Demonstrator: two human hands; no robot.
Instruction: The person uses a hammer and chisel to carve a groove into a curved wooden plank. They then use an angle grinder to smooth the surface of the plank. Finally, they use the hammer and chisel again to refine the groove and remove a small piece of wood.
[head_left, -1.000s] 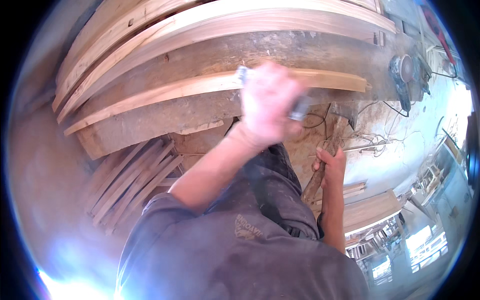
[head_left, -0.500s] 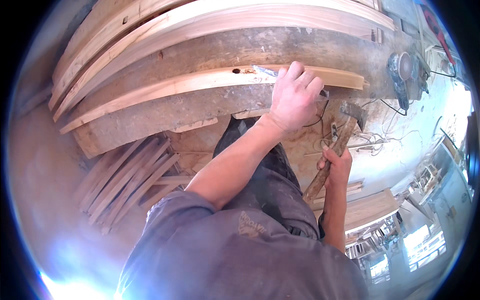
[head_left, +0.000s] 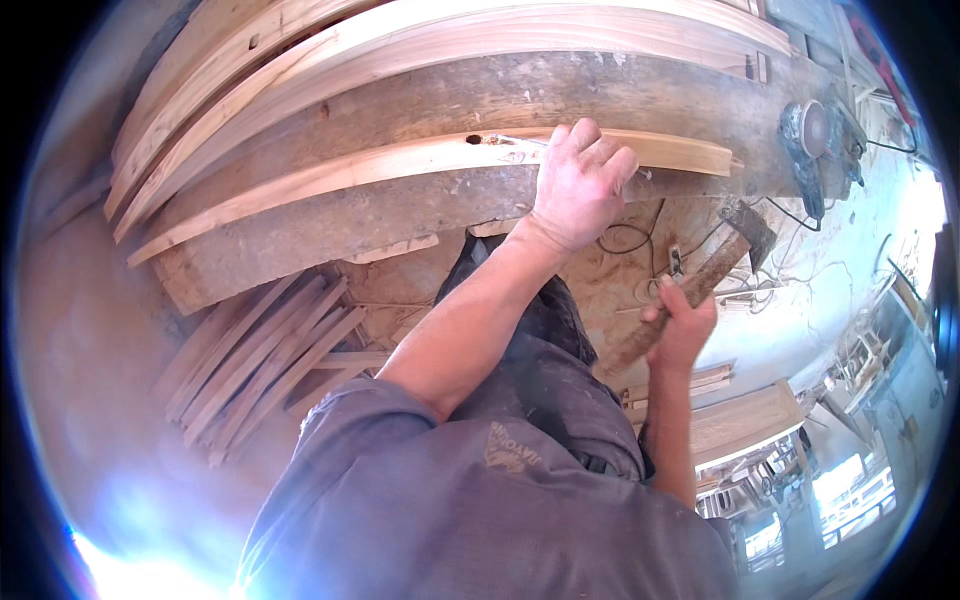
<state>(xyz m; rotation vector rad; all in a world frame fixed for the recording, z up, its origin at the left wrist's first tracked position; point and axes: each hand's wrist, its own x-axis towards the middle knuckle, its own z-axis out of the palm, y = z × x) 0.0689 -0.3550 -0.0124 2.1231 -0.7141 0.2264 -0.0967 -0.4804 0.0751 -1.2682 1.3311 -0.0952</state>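
Observation:
My left hand [head_left: 582, 188] is closed around a metal chisel [head_left: 512, 144]. Its blade lies on a pale curved wooden slat [head_left: 330, 182], with the tip next to a small dark hole [head_left: 471, 139] in that slat. The slat rests on a worn grey workbench [head_left: 330, 232]. Lower right, beside my leg, my right hand [head_left: 682, 325] grips the wooden handle of a hammer [head_left: 700, 282]. The hammer's head points up and to the right, below the level of the bench.
More long curved boards [head_left: 420, 50] are stacked across the far side of the bench. An angle grinder [head_left: 808, 132] lies at the bench's right end. A bundle of thin slats [head_left: 255, 370] and loose cables [head_left: 625, 240] lie on the dusty floor.
My left hand has shifted right and settled on the slat, bringing the chisel blade down flat beside the hole. The right hand with the hammer has barely moved.

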